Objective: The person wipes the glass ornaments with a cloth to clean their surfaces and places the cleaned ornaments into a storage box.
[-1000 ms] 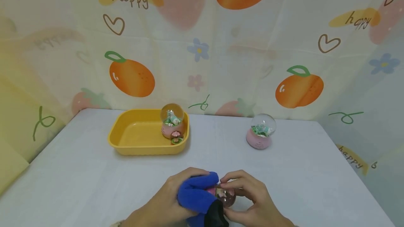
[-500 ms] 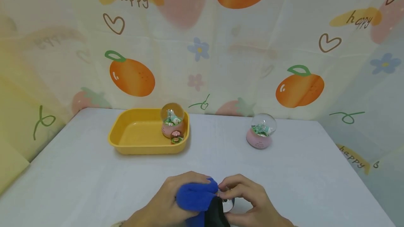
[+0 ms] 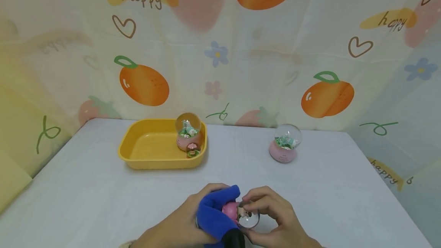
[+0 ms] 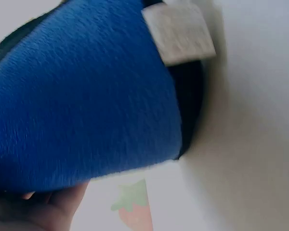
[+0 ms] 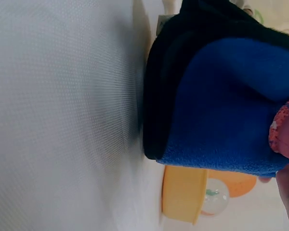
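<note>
My left hand grips a blue cloth with a black edge, folded against a small snow globe that has a pink base. The thumb and fingers of my right hand pinch the clear ball of that globe, which lies tipped sideways with the ball to the right. In the left wrist view the blue cloth hangs wide, with a pale tag at its edge. The right wrist view has the pink base pressed against the blue cloth.
A yellow tray stands at the back left, holding a larger snow globe and a tiny one at its right end. Another pink-based snow globe stands at the back right of the white table. A fruit-print curtain hangs behind.
The cloth first covers more of the small globe, then draws back left, baring its pink base. The globe has turned between the hands. The tray and other globes stay put.
</note>
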`<state>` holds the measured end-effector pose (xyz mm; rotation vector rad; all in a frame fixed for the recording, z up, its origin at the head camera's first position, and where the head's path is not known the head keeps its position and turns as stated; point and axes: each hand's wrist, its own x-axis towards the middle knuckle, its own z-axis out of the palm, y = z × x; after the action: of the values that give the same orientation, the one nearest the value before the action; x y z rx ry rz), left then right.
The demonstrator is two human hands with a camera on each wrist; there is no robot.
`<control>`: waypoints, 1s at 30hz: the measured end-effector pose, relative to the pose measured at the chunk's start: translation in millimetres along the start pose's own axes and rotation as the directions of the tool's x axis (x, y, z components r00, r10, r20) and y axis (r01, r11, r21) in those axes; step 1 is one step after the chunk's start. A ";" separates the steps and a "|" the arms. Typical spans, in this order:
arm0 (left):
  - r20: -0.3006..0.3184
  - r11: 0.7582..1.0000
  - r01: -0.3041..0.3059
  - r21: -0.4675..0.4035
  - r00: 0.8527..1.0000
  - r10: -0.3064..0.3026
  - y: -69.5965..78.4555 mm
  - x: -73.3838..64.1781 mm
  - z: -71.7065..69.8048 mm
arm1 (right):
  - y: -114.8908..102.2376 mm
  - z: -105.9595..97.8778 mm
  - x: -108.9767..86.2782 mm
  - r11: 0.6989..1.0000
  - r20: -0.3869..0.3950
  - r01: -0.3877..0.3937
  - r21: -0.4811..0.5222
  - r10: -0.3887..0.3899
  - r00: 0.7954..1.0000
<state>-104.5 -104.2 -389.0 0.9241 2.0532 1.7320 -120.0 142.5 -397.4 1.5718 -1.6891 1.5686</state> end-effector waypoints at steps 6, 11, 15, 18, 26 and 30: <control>-0.065 0.987 -0.103 0.121 0.992 0.112 -1.5 0.8 3.0 | 1.3 -0.8 -5.6 0.995 0.009 -0.065 -0.074 0.065 0.998; -0.112 0.929 -0.249 0.274 0.951 0.287 -1.9 1.1 5.2 | -2.5 -3.0 -6.6 0.968 0.002 -0.209 -0.140 0.212 0.977; -0.115 0.869 -0.313 0.383 0.917 0.381 -0.8 2.1 7.9 | -3.4 -4.3 -6.6 0.959 0.017 -0.276 -0.069 0.278 0.960; -0.117 0.863 -0.312 0.398 0.915 0.385 0.3 2.1 9.5 | -1.9 -5.3 -6.6 0.968 0.034 -0.250 -0.020 0.250 0.968; -0.095 0.846 -0.320 0.427 0.914 0.394 0.4 0.7 8.4 | -0.1 -4.9 -7.9 0.981 0.046 -0.194 0.022 0.193 0.980; -0.098 0.869 -0.320 0.378 0.919 0.382 1.4 -0.7 5.5 | 0.4 -3.3 -9.1 0.988 0.063 -0.155 0.001 0.155 0.986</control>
<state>-100.3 -100.3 -389.1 1.3809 2.4940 1.6830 -118.7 149.4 -404.0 1.5405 -1.8826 1.6147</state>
